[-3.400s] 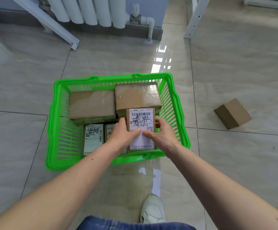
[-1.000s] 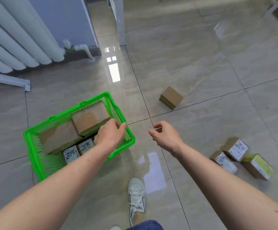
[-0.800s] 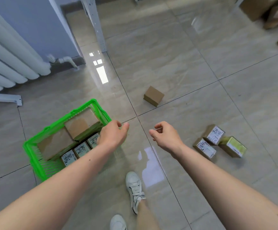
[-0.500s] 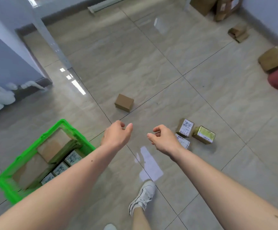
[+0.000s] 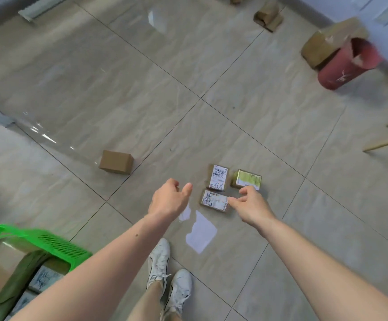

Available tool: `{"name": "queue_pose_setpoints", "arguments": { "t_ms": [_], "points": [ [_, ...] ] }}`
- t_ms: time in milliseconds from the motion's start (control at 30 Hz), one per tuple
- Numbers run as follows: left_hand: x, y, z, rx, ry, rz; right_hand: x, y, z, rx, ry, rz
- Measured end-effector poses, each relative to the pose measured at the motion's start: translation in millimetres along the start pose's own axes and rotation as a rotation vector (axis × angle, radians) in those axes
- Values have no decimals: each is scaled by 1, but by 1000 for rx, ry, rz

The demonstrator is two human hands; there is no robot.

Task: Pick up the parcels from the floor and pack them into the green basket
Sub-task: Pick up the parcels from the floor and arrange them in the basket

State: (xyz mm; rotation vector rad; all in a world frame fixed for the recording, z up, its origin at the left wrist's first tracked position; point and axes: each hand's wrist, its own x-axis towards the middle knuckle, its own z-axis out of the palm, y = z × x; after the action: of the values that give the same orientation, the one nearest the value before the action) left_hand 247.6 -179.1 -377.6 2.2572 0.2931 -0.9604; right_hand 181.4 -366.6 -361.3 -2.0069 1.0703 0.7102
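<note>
1. Our left hand (image 5: 170, 200) hangs empty, fingers loosely curled.
2. Our right hand (image 5: 249, 205) reaches wide over three parcels (image 5: 214, 200) clustered on the floor (image 5: 119, 89).
3. A brown parcel (image 5: 116, 162) lies apart; the basket (image 5: 56, 245) sits lower left.

View: my single head camera, from standing height
Facing: forward, down at floor (image 5: 257, 126), feet
</note>
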Motion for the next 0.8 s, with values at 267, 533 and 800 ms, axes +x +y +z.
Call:
{"name": "queue_pose_setpoints", "arguments": {
  "t_ms": [267,533,800],
  "points": [
    [80,-12,99,64,-122,7,97,67,23,5,39,91],
    [191,-64,212,115,-222,-2,221,145,93,-7,-3,117],
    [298,-111,297,159,-281,-22,338,198,163,11,-20,111]
  ]
}}
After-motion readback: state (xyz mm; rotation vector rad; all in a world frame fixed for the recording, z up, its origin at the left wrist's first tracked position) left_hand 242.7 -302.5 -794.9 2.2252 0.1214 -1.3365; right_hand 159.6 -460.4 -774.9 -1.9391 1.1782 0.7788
